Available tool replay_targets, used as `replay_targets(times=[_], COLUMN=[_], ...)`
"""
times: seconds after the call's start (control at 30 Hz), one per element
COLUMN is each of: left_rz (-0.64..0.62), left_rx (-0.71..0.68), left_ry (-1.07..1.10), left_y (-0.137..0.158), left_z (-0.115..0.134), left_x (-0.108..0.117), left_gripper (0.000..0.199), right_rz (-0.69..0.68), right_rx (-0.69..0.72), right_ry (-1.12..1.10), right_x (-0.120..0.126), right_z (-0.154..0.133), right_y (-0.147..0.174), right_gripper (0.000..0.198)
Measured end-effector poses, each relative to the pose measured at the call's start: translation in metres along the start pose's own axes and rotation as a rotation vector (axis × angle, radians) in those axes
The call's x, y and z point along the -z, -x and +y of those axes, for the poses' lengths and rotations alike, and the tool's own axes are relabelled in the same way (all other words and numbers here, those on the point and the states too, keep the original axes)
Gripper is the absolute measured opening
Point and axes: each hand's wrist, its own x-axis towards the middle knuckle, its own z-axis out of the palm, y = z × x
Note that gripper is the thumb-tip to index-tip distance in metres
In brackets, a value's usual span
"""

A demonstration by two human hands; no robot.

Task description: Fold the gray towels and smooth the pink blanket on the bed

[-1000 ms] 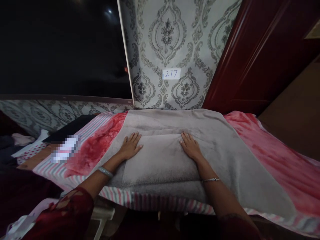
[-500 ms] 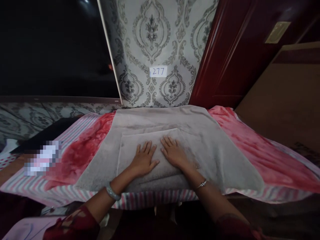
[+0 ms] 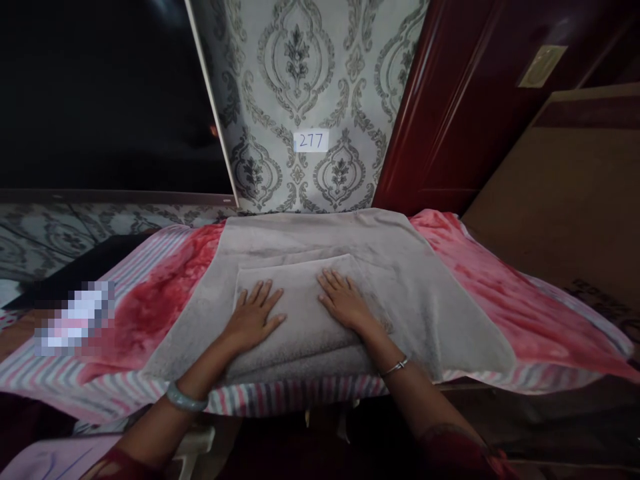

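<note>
A folded grey plush cloth (image 3: 300,313) lies at the front middle, on top of a larger spread grey cloth (image 3: 440,300). My left hand (image 3: 253,315) rests flat on the left part of the folded piece, its fingers spread. On the right part of the same piece, my right hand (image 3: 345,300) lies flat with fingers slightly apart. Neither hand grips anything. Beneath the grey cloth a red plush blanket (image 3: 505,300) shows on both sides.
A striped sheet (image 3: 300,397) hangs over the front edge. Behind are a patterned wall with a paper label (image 3: 311,141), a dark screen (image 3: 110,100) at left and a red door (image 3: 450,100). A cardboard box (image 3: 565,200) leans at right.
My left hand has slid left across the folded cloth, toward its left edge. My right hand stays at nearly the same place on the cloth. The view has shifted slightly.
</note>
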Motion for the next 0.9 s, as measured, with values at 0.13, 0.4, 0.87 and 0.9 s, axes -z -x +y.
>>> replay_targets(times=[0.13, 0.4, 0.87, 0.9], left_rz=[-0.009, 0.011, -0.017, -0.013], left_rx=[0.124, 0.027, -0.206, -0.181], left_ry=[-0.024, -0.175, -0.104, -0.112], left_y=[0.016, 0.000, -0.029, -0.024], left_z=[-0.029, 0.060, 0.128, 0.119], left_x=[0.011, 0.024, -0.032, -0.029], left_gripper=[0.065, 0.060, 0.086, 0.085], right_rz=[-0.003, 0.342, 0.113, 0.118], right_rx=[0.009, -0.038, -0.095, -0.099], right_ry=[-0.195, -0.607, -0.004, -0.004], right_x=[-0.001, 0.018, 0.003, 0.003], right_z=[0.011, 0.070, 0.045, 0.045], right_y=[-0.004, -0.005, 0.023, 0.023], right_gripper=[0.058, 0.058, 0.055, 0.055])
